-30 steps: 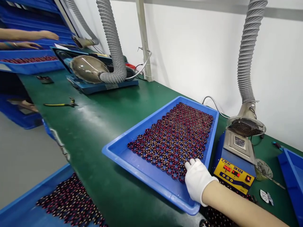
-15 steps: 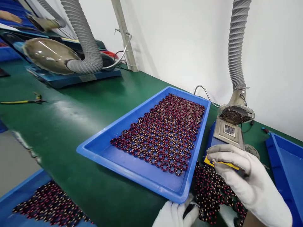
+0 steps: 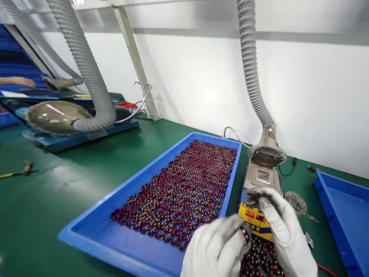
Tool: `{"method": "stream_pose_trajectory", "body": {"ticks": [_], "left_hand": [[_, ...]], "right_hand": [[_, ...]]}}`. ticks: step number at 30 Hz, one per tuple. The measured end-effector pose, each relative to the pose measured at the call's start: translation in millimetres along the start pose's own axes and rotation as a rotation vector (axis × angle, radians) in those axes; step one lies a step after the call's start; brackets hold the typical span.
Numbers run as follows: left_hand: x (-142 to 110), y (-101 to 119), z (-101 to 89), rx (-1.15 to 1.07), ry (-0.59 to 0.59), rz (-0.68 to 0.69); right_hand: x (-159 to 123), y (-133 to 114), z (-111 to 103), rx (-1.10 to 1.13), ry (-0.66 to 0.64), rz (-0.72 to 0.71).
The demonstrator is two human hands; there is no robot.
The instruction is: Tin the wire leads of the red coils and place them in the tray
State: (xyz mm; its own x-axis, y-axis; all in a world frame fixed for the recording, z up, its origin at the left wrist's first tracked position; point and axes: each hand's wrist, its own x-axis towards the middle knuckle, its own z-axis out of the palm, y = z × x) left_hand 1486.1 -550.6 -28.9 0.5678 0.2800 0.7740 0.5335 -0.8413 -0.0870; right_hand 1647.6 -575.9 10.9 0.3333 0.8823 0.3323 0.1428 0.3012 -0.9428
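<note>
Both my hands wear white gloves with grey-stained fingertips. My left hand [image 3: 215, 248], beside the near right corner of the blue tray, pinches a wire-wound ring [image 3: 245, 232]. Just right of it, my right hand [image 3: 285, 231] is raised in front of the heated unit [image 3: 253, 219] with the yellow front and red digits. Its thumb and fingers are drawn together; blur hides what they hold, if anything. Below the hands lies a pile of similar rings [image 3: 259, 256], partly covered by them. Rows of pink-and-gold-marked rings [image 3: 184, 184] lie flat in the blue tray [image 3: 86, 246].
Above the heated unit hangs a round fume hood [image 3: 266, 154] on a grey ribbed duct [image 3: 250, 57]. A small round dish [image 3: 296, 202] stands to its right, near another blue tray [image 3: 331, 207]. Pliers [image 3: 17, 172] lie far left. A person's arm [image 3: 17, 80] shows at upper left.
My left hand has risen from the tray's corner with a ring in its fingers. My right hand's fingers have drawn closer together by the heated unit. The camera view has tilted upward.
</note>
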Motion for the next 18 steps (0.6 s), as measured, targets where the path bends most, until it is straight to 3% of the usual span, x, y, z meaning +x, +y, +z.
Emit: {"method": "stream_pose_trajectory", "body": {"ticks": [2, 6, 8, 10, 13, 15, 18], "left_hand": [[27, -11, 3.2, 0.009, 0.163, 0.002], [57, -12, 16.7, -0.087, 0.282, -0.079], [60, -9, 21.1, -0.170, 0.273, -0.198], [61, -9, 23.2, -0.279, 0.175, -0.285], [58, -17, 24.4, -0.544, 0.016, -0.236], [58, -22, 24.4, -0.652, 0.037, -0.204], [58, -27, 22.3, -0.616, 0.136, -0.211]], "right_hand": [[4, 6, 6, 0.270, -0.023, 0.082], [16, 10, 12, 0.619, -0.062, 0.065], [19, 9, 9, 0.616, -0.056, 0.052], [20, 10, 4, 0.568, -0.099, 0.058], [20, 14, 1, 0.550, -0.187, 0.067], [20, 18, 3, 0.578, -0.155, 0.086], [19, 20, 7, 0.568, -0.125, 0.072]]}}
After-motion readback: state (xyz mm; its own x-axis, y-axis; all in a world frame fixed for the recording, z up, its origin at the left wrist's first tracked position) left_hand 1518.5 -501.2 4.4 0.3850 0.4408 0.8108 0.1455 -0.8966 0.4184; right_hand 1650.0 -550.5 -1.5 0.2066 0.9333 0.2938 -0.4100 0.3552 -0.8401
